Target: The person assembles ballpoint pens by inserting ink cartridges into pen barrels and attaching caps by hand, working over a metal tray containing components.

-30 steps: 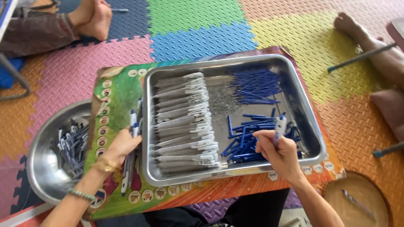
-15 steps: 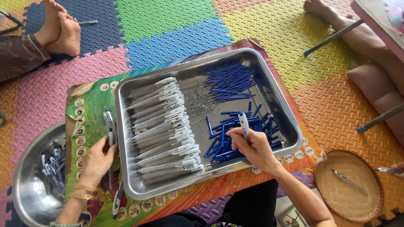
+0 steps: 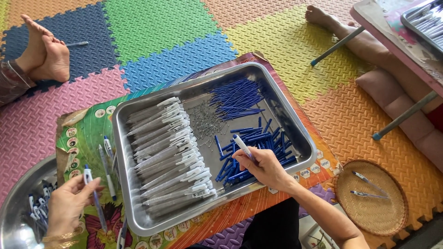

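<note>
Head view: the right hand [image 3: 264, 168] pinches a white pen barrel [image 3: 242, 145] over the blue caps [image 3: 258, 145] near the steel tray [image 3: 295, 133]'s right rim. The left hand [image 3: 68, 203] grips an assembled pen [image 3: 94, 198] outside the tray's left edge, lower than earlier.

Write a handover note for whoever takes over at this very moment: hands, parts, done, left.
Left hand holds a finished pen over the printed board, beside the round metal bowl of pens.
Right hand holds a white pen body over the blue pieces in the steel tray.
Done: a few pens on the board and in the bowl.
Left: rows of white bodies, blue refills, small springs.
</note>
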